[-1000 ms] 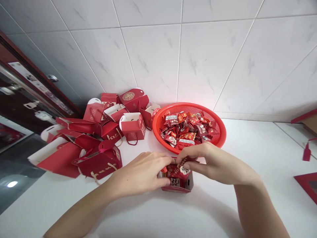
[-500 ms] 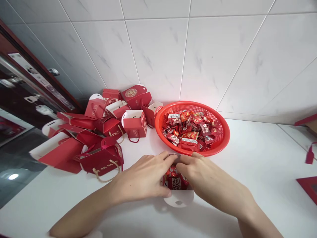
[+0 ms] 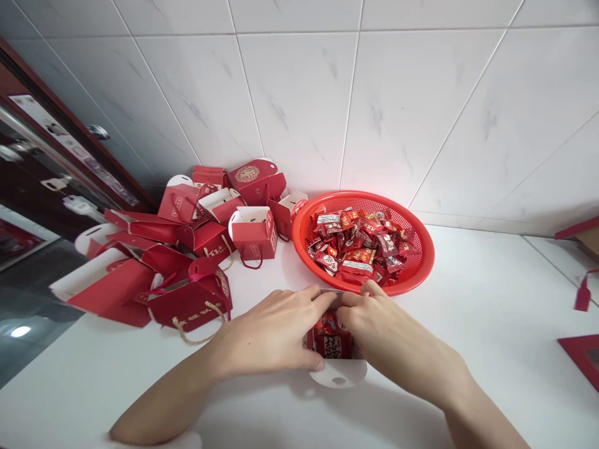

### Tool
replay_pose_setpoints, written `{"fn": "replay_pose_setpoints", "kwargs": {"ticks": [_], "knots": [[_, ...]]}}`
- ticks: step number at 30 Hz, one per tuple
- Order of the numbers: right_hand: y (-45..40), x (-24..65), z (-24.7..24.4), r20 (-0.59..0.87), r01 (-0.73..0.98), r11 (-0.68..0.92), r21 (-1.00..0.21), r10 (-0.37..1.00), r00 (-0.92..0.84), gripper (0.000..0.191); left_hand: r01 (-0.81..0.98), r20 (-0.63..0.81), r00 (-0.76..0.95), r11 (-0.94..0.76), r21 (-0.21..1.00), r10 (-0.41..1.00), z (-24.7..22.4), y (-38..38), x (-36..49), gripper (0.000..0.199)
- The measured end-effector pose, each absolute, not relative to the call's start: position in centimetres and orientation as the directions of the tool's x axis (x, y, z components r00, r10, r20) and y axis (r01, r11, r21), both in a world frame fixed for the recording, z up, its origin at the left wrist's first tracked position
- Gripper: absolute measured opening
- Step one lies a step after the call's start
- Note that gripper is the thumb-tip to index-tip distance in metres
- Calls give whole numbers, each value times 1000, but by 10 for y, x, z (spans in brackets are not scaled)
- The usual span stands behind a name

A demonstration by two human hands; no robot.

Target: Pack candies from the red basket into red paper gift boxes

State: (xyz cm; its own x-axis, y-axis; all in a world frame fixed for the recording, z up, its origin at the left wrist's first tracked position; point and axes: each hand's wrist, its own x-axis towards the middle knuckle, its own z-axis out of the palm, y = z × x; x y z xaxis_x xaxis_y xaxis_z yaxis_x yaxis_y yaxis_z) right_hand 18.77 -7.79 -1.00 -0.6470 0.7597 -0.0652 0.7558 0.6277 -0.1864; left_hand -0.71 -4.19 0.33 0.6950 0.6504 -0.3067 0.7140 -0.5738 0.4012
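An open box (image 3: 339,372) with a white inside and a rounded front flap stands on the white table in front of me. Red wrapped candies (image 3: 333,344) fill it, one with a dark character on it. My left hand (image 3: 276,333) grips the box's left side, thumb at the front corner and fingers at the back edge. At the back right, my right hand (image 3: 388,337) has its fingers bent against the box's far edge, partly over the opening. Just behind both hands is a red plastic basket (image 3: 423,249) of wrapped candies.
Several red gift boxes and bags (image 3: 187,299), some with rope or ribbon handles, crowd the left side. A tiled wall (image 3: 294,93) rises behind. Far left is a dark door frame with keys (image 3: 79,204). Red items (image 3: 583,358) lie at the right edge.
My right hand has shifted slightly, its fingers bending more at the back edge of the box. My left hand keeps nearly the same place. The view has moved a little.
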Motion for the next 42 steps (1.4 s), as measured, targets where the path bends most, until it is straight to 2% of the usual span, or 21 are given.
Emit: {"fn": "replay_pose_setpoints", "kwargs": {"ticks": [6, 11, 14, 16, 19, 22, 24, 27, 30, 33, 36, 39, 42], "knots": [[-72, 190, -17, -118, 780, 608, -147, 773, -624, 28, 735, -374, 675, -533, 419, 636, 3, -41, -7, 58], [-71, 192, -14, -58, 765, 618, -180, 770, -636, 24, 719, -339, 685, -522, 458, 645, 3, -41, -9, 58], [-70, 195, -5, 15, 764, 569, -305, 805, -593, 20, 682, -288, 698, -486, 547, 656, 9, -38, -9, 65], [-70, 198, 3, 61, 739, 482, -471, 853, -518, 17, 643, -245, 705, -454, 616, 666, 15, -36, -7, 77], [-72, 201, 11, 106, 612, 348, -710, 912, -396, 14, 573, -192, 729, -433, 695, 657, 19, -33, 2, 96], [-72, 203, 12, 129, 528, 303, -793, 931, -341, 13, 515, -148, 754, -437, 738, 640, 18, -33, 11, 108], [-71, 204, 10, 156, 490, 306, -816, 934, -323, 12, 497, -146, 756, -415, 763, 638, 16, -33, 13, 108], [-67, 209, 7, 236, 440, 342, -831, 931, -280, 12, 497, -152, 728, -362, 788, 668, 14, -32, 10, 97], [-64, 215, 7, 296, 441, 381, -813, 922, -250, 10, 459, -83, 684, -339, 821, 725, 11, -28, 3, 78], [-63, 219, 9, 290, 438, 382, -814, 920, -263, 9, 376, -37, 663, -290, 880, 748, 9, -26, 0, 61], [-64, 220, 11, 254, 412, 369, -833, 917, -307, 9, 344, -45, 683, -267, 900, 729, 11, -28, 0, 57], [-64, 220, 13, 224, 428, 375, -822, 905, -363, 13, 447, -91, 707, -343, 826, 702, 17, -31, -1, 46], [-65, 220, 12, 183, 533, 399, -746, 893, -412, 20, 616, -153, 696, -476, 627, 701, 20, -36, -5, 18]]}}
